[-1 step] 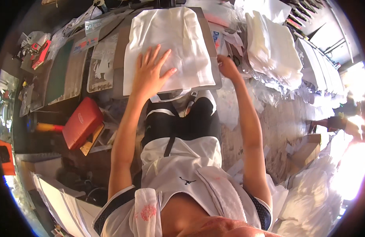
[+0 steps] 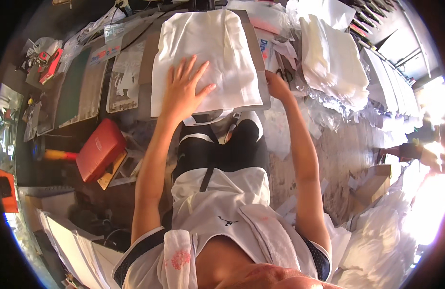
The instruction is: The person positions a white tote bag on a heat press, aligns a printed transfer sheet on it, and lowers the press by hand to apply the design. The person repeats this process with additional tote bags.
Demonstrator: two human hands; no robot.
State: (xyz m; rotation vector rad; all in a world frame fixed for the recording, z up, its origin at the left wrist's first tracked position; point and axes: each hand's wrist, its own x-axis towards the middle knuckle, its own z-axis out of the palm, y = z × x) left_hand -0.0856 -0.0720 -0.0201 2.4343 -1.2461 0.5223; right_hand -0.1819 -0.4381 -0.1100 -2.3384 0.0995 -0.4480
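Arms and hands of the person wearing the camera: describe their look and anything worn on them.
The left hand and right hand are ungloved. No watch or band shows on the bare forearms. The left sleeve and right sleeve are short, with dark panels and pale edging; the right panel looks dotted.

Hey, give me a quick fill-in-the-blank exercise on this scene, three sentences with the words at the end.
The left hand lies on a cloth coloured ____.
The right hand is at the ____ edge of the board.
The red case is on the person's ____ side.
Missing words: white; right; left.
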